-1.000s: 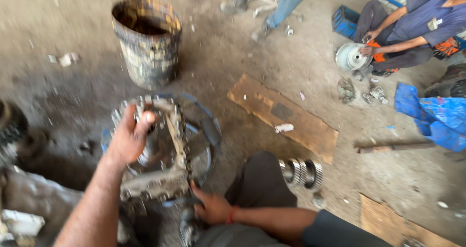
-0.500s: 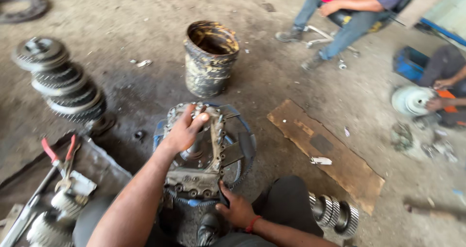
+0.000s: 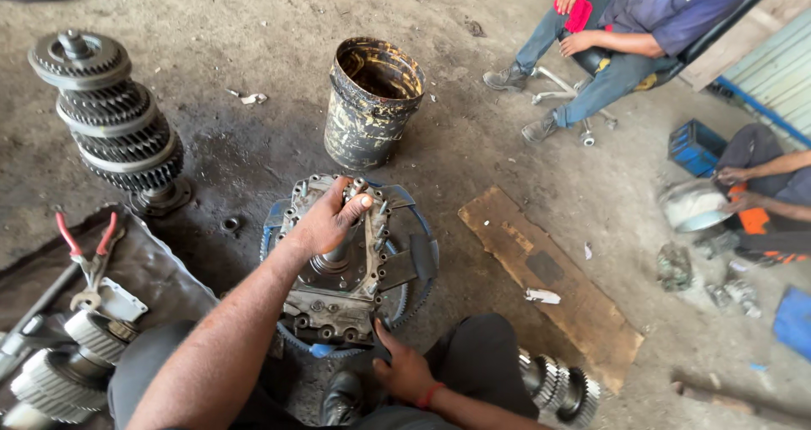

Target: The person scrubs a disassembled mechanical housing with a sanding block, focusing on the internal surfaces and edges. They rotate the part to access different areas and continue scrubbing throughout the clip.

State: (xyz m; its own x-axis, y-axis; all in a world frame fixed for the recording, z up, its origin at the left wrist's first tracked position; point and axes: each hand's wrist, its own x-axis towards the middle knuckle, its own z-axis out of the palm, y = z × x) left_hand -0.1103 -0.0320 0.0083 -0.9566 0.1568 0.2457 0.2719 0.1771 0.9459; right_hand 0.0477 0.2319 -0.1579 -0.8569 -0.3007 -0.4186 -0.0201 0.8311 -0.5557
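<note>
Left hand [image 3: 325,220]: it is reaching across the top of the metal housing [image 3: 338,265], fingers curled and closed on the housing's upper edge, thumb pointing right.
Right hand [image 3: 405,371]: it is resting at the housing's lower right corner, fingers pressing against the casting there; a red band is showing at the wrist. Whether those fingers are wrapping round an edge, I cannot tell.
Metal housing: a grey, greasy casting studded with bolts, lying flat on the floor between the person's knees, sitting on a large toothed ring gear [image 3: 418,291] with blue paint on it.
Bucket [image 3: 372,100]: dark, stained, open-topped, standing upright on the floor just beyond the housing.
Gear stack [image 3: 114,117]: several toothed wheels on one shaft, standing upright, well to the left.
Red-handled pliers [image 3: 84,248]: lying on a dark sheet at the left, near loose gears.
Gear shaft [image 3: 557,388]: lying on its side by the right knee.
Wooden board [image 3: 549,282]: flat on the floor to the right of the housing.
Others: one person is sitting on a chair [image 3: 625,33] at the far right; another is crouching over a metal bowl [image 3: 693,206].
</note>
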